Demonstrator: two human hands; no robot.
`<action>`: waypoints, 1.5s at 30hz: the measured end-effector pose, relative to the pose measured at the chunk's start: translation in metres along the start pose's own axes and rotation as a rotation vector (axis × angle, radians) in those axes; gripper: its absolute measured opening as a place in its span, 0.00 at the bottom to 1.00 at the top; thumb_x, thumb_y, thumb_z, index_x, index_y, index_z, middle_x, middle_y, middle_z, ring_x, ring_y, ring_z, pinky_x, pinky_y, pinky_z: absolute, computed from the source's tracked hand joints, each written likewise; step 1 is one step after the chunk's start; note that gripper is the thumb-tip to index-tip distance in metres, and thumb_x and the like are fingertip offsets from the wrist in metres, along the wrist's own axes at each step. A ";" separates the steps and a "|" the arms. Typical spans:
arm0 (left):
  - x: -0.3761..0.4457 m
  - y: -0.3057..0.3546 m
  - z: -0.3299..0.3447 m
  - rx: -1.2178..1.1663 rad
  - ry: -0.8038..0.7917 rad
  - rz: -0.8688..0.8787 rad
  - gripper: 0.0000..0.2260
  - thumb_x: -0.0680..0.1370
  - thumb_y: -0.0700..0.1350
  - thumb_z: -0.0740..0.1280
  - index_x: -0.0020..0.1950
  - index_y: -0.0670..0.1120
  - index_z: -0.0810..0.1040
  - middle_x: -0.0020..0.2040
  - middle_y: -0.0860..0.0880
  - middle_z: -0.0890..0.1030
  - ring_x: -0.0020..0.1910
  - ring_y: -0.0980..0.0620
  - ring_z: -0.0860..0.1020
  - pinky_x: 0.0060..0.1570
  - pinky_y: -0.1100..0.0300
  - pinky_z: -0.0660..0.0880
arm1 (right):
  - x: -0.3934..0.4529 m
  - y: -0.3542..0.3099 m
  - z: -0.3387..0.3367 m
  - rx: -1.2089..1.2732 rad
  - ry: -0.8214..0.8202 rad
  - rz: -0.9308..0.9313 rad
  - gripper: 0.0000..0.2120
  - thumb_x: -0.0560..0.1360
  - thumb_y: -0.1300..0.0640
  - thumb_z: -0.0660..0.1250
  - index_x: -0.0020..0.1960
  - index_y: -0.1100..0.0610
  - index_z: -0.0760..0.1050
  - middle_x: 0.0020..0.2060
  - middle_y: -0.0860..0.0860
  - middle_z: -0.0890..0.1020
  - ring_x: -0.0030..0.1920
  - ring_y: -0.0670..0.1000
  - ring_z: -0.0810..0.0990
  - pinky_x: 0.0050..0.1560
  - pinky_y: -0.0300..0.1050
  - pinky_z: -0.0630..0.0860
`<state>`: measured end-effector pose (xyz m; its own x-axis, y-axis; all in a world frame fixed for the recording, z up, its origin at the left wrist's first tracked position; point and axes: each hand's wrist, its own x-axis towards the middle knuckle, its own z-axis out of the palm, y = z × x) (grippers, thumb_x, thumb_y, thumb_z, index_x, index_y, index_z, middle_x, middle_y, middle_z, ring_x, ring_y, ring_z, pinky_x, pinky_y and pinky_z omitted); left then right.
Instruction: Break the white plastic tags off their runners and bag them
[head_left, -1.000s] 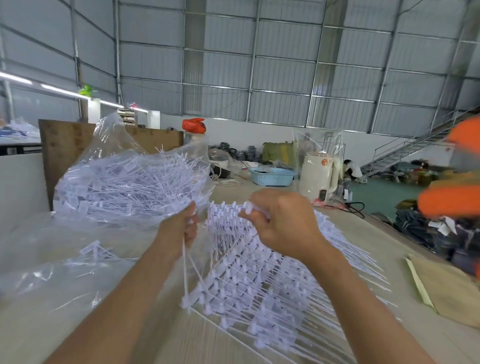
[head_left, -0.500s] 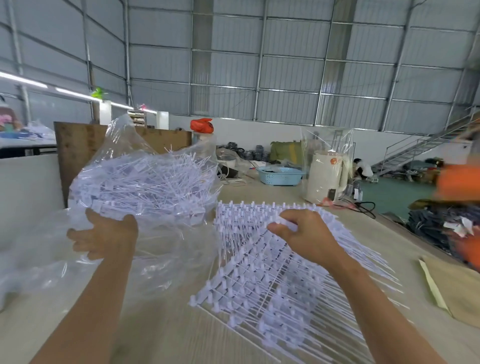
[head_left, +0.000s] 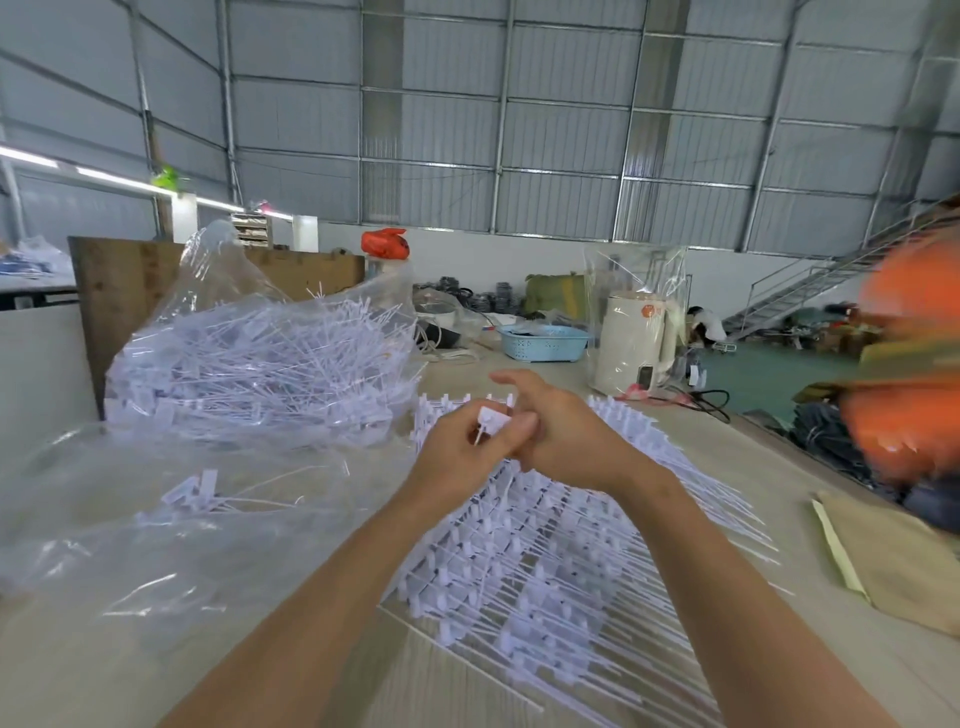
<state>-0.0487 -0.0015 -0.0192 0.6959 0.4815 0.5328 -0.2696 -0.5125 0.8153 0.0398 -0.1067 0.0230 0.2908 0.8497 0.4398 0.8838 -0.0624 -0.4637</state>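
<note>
**Q:** Hands, as I read them from my feed?

**A:** Left hand (head_left: 460, 449): fingers curled, thumb and forefinger pinching one small white plastic tag (head_left: 492, 420) by its flat head, its thin tail pointing down toward the palm. Right hand (head_left: 558, 434): pressed against the left from the far side, index finger stretched out toward the bag; whether its other fingers are clamped on anything I cannot tell, as the left hand covers them.

**Q:** Landmark?

**A:** I take the fan-shaped pile of white plastic tags joined to their runners (head_left: 545, 561). It lies on the pale wooden surface (head_left: 311, 691). Both hands sit above its far edge, and the pinched tag is held clear of it.

**Q:** Where is the bagged stock?

**A:** Left of the pile and beyond it, a clear plastic bag heaped with loose white tags (head_left: 260, 364), mouth open upward. Nearer me, left of the pile, flat clear plastic sheeting (head_left: 130, 545) with a few loose tags (head_left: 195, 488) on it.

**Q:** Anything else on record?

**A:** Beyond the pile: a light blue perforated basket (head_left: 543, 343) and a cream-coloured electric kettle (head_left: 631, 343) with a clear bag behind it. Right of the pile, a tan cardboard sheet (head_left: 893, 561) at the surface's edge. A blurred orange shape (head_left: 904, 364) further right; unidentifiable.
</note>
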 end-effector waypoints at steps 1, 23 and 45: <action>0.001 -0.002 0.002 -0.009 0.069 0.024 0.13 0.73 0.54 0.69 0.42 0.44 0.81 0.36 0.48 0.81 0.36 0.49 0.80 0.40 0.53 0.77 | 0.000 -0.001 -0.001 0.030 0.002 0.009 0.33 0.71 0.64 0.71 0.71 0.54 0.61 0.39 0.48 0.77 0.39 0.41 0.76 0.41 0.33 0.76; 0.011 -0.018 0.001 -0.267 0.353 -0.338 0.15 0.76 0.45 0.70 0.49 0.32 0.78 0.37 0.36 0.80 0.35 0.43 0.80 0.34 0.60 0.71 | -0.008 -0.012 0.012 -0.566 0.081 -0.092 0.04 0.76 0.62 0.62 0.44 0.59 0.75 0.35 0.56 0.78 0.37 0.57 0.75 0.35 0.42 0.64; -0.003 0.003 -0.007 -0.325 -0.261 -0.205 0.16 0.76 0.55 0.63 0.46 0.41 0.69 0.25 0.53 0.63 0.23 0.57 0.59 0.24 0.66 0.58 | -0.006 0.016 0.033 -0.062 0.270 -0.003 0.09 0.73 0.53 0.67 0.52 0.51 0.73 0.46 0.47 0.74 0.38 0.40 0.73 0.41 0.44 0.72</action>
<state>-0.0567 0.0008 -0.0168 0.8897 0.3334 0.3118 -0.2741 -0.1560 0.9490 0.0399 -0.0959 -0.0120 0.3682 0.6803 0.6338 0.9029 -0.0991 -0.4183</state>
